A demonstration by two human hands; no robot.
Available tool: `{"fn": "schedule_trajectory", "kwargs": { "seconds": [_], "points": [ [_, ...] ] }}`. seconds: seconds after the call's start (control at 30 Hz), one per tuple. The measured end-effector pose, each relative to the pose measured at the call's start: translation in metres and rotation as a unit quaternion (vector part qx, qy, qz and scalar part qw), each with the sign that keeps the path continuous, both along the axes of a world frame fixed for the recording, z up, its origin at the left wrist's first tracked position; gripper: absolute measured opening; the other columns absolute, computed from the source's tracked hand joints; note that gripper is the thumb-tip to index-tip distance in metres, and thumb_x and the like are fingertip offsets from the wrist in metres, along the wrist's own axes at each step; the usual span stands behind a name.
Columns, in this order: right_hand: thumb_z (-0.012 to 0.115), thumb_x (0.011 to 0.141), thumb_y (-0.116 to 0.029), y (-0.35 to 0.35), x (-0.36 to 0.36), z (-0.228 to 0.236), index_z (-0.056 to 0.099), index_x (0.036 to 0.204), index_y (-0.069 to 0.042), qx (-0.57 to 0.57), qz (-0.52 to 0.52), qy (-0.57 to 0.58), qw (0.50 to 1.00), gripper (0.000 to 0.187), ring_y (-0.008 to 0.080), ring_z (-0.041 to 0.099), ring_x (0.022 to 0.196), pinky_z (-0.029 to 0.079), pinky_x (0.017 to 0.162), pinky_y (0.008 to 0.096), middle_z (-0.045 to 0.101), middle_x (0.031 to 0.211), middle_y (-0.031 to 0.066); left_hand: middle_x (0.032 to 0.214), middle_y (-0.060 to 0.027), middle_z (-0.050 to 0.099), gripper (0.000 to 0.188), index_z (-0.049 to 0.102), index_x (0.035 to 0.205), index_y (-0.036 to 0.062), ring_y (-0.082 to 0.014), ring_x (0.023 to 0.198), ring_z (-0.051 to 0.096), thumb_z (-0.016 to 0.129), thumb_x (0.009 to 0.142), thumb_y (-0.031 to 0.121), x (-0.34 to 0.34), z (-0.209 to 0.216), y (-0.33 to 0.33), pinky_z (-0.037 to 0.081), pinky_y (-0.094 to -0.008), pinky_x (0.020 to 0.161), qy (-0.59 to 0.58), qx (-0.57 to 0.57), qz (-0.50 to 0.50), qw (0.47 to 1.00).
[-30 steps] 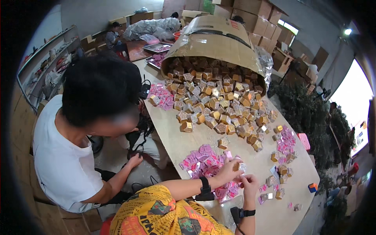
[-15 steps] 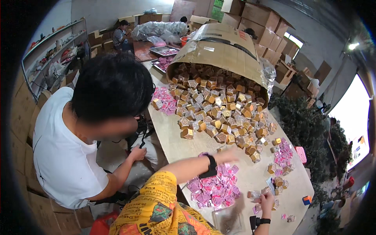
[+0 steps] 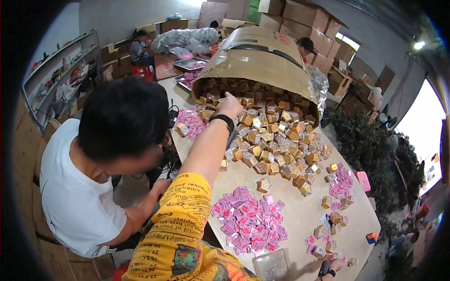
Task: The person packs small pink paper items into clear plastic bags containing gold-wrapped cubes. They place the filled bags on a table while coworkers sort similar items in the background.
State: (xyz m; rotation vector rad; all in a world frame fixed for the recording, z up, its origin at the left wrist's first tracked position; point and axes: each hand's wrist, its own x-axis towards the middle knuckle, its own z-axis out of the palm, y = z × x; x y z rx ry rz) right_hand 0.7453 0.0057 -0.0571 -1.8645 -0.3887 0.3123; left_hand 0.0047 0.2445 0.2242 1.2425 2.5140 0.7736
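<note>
My left hand (image 3: 229, 107) is stretched far over the heap of small gold faceted boxes with clear tops (image 3: 262, 136), at the mouth of a big tipped carton (image 3: 262, 58). One finger points up; the others are hidden, and I cannot tell whether it grips a box. At the lower right my right hand (image 3: 335, 264) is low over the table, beside a gold box (image 3: 319, 251) and a few pink packets. Its fingers are small and partly hidden. A pile of pink packets (image 3: 251, 220) lies between my arms. A clear plastic tray (image 3: 273, 266) sits at the near edge.
A person in a white shirt (image 3: 77, 182) sits close on my left. More pink packets (image 3: 341, 180) and gold boxes line the table's right side, near an orange-and-blue cube (image 3: 371, 238). Metal trays (image 3: 191, 64) stand at the back. Stacked cartons (image 3: 304, 21) rise beyond.
My left hand has moved from beside the packet pile up and away to the carton's mouth. My right hand has drawn lower; the clear-topped box it held up is no longer raised.
</note>
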Motion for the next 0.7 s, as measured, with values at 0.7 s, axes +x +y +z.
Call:
{"fn": "schedule_trajectory", "kwargs": {
  "seconds": [0.7],
  "points": [
    [0.053,0.088,-0.011,-0.006,-0.005,-0.003,0.039,0.128,-0.003,-0.054,0.13,0.121,0.983,0.043,0.02,0.06,0.074,0.047,0.052,0.0305,0.053,0.107,0.0118,0.133,-0.0196,0.048,0.086,0.018,0.14,-0.0068,-0.0322,0.12,0.05,0.063,0.077,0.031,-0.08,0.067,0.036,0.037,-0.0464,0.1,0.054,-0.058,0.037,0.996]
  ]
}}
